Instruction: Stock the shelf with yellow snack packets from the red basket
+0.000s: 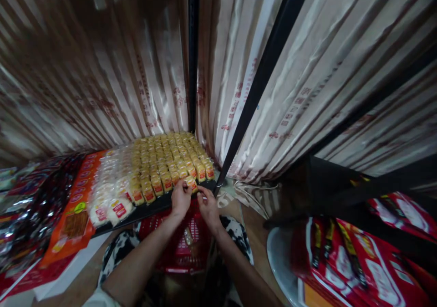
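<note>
Between my two hands is a small yellow snack packet (191,185) with a red and yellow label. My left hand (180,199) pinches its left end, and the fingertips of my right hand (207,205) pinch its right end. It is held at the front edge of a black shelf (145,210). Behind it stand tight rows of similar yellow packets (160,161). To their left are rows of white round packets (119,210). Below my hands, between my knees, sits a red plastic basket (170,234) with a small packet (188,236) inside.
Orange packs (73,222) and dark shiny packs (30,211) lie farther left on the shelf. A black upright post (246,102) rises just right of my hands, before pleated curtains (300,93). At right, red bags (368,257) are stacked near a pale round stool (278,257).
</note>
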Available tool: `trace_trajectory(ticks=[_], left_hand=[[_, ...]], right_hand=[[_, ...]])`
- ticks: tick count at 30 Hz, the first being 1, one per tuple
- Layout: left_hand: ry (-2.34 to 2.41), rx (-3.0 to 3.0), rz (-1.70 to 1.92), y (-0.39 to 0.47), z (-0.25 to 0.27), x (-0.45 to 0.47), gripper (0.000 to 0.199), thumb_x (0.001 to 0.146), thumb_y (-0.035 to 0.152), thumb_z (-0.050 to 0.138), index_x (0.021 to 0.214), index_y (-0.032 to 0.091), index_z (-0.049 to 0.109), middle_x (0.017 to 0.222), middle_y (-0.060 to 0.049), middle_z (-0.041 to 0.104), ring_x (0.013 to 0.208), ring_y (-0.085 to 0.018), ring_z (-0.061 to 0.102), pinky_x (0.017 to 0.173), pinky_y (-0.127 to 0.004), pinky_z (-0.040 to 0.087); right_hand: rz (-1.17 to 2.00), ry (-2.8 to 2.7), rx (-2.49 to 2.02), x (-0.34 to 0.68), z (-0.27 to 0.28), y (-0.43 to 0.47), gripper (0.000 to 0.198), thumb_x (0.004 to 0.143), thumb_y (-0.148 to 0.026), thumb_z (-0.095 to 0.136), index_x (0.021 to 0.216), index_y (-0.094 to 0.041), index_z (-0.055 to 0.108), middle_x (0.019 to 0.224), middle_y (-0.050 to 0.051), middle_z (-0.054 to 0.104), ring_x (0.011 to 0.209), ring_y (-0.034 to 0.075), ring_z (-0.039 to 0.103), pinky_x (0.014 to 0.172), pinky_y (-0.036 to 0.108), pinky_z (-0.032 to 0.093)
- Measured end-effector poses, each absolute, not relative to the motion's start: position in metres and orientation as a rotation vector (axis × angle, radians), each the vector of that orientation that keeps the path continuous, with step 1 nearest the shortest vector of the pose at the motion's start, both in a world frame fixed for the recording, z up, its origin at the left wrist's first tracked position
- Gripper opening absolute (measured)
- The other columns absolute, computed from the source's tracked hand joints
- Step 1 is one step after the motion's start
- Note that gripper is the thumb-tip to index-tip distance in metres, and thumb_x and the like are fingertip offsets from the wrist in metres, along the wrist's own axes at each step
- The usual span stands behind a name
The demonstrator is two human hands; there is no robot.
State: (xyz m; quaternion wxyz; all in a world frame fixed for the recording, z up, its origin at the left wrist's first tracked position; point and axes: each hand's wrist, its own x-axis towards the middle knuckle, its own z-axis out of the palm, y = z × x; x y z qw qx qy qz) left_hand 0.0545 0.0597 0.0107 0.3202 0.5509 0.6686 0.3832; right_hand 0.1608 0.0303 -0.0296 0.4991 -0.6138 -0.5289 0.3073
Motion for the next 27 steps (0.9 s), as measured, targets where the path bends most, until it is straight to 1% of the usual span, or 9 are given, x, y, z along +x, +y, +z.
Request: trace_trajectory(ticks=[2, 6, 11, 15, 19, 22, 24, 27], left_hand=[[1.783, 1.549, 0.992, 0.065, 0.013, 0.06, 0.016, 0.078, 0.019, 0.055, 0.093, 0.018, 0.057, 0.087, -0.004, 0.06, 0.082, -0.017, 0.057, 0.08, -0.029, 0.044], [1.841, 1.716, 0.972, 0.071, 0.015, 0.067, 0.015, 0.08, 0.021, 0.051, 0.092, 0.016, 0.057, 0.095, -0.009, 0.055, 0.08, -0.019, 0.055, 0.077, -0.03, 0.044], [1.817, 1.717, 0.96, 0.075, 0.011, 0.071, 0.018, 0.082, 0.02, 0.047, 0.098, 0.017, 0.056, 0.085, -0.006, 0.057, 0.082, -0.019, 0.055, 0.08, -0.03, 0.043], [1.809, 1.691, 0.957, 0.079, 0.009, 0.073, 0.022, 0.082, 0.021, 0.047, 0.102, 0.017, 0.056, 0.084, -0.006, 0.059, 0.084, -0.019, 0.057, 0.081, -0.029, 0.043], [1.801, 1.721, 0.955, 0.081, 0.006, 0.075, 0.033, 0.084, 0.022, 0.045, 0.116, 0.014, 0.047, 0.084, -0.006, 0.061, 0.083, -0.019, 0.06, 0.081, -0.032, 0.046], [1.766, 1.738, 0.992, 0.078, 0.003, 0.075, 0.04, 0.085, 0.024, 0.043, 0.123, 0.011, 0.038, 0.081, -0.004, 0.061, 0.075, -0.018, 0.062, 0.074, -0.031, 0.049], [1.748, 1.753, 1.013, 0.074, -0.001, 0.073, 0.04, 0.086, 0.025, 0.042, 0.123, 0.012, 0.037, 0.082, -0.004, 0.062, 0.074, -0.017, 0.063, 0.071, -0.029, 0.05], [1.738, 1.833, 1.021, 0.068, -0.008, 0.068, 0.032, 0.087, 0.022, 0.039, 0.118, 0.016, 0.043, 0.091, -0.006, 0.063, 0.083, -0.017, 0.063, 0.077, -0.031, 0.05]], right_hand=[[0.727, -1.304, -1.492, 0.159, -0.03, 0.033, 0.036, 0.081, -0.028, 0.042, 0.108, -0.015, 0.062, 0.111, 0.012, 0.06, 0.097, 0.019, 0.059, 0.084, 0.032, 0.05], [0.737, -1.317, -1.488, 0.156, -0.034, 0.038, 0.036, 0.081, -0.02, 0.041, 0.112, -0.019, 0.06, 0.111, 0.01, 0.06, 0.09, 0.017, 0.06, 0.085, 0.031, 0.05], [0.725, -1.343, -1.494, 0.154, -0.036, 0.043, 0.041, 0.078, -0.014, 0.041, 0.114, -0.017, 0.06, 0.112, 0.01, 0.061, 0.098, 0.018, 0.059, 0.092, 0.033, 0.047], [0.73, -1.342, -1.475, 0.155, -0.039, 0.047, 0.043, 0.077, -0.012, 0.042, 0.116, -0.019, 0.06, 0.112, 0.009, 0.061, 0.096, 0.017, 0.061, 0.09, 0.031, 0.048], [0.665, -1.33, -1.431, 0.155, -0.045, 0.05, 0.046, 0.075, -0.01, 0.043, 0.116, -0.021, 0.06, 0.109, 0.007, 0.063, 0.092, 0.016, 0.062, 0.085, 0.03, 0.051], [0.597, -1.348, -1.405, 0.154, -0.047, 0.052, 0.047, 0.075, -0.008, 0.042, 0.116, -0.022, 0.061, 0.107, 0.007, 0.063, 0.093, 0.017, 0.062, 0.084, 0.03, 0.051], [0.556, -1.362, -1.407, 0.153, -0.047, 0.053, 0.045, 0.076, -0.008, 0.042, 0.115, -0.021, 0.062, 0.106, 0.009, 0.063, 0.095, 0.018, 0.061, 0.085, 0.03, 0.051], [0.483, -1.372, -1.443, 0.153, -0.047, 0.054, 0.042, 0.078, -0.01, 0.041, 0.113, -0.019, 0.063, 0.106, 0.011, 0.061, 0.097, 0.019, 0.06, 0.087, 0.032, 0.051]])
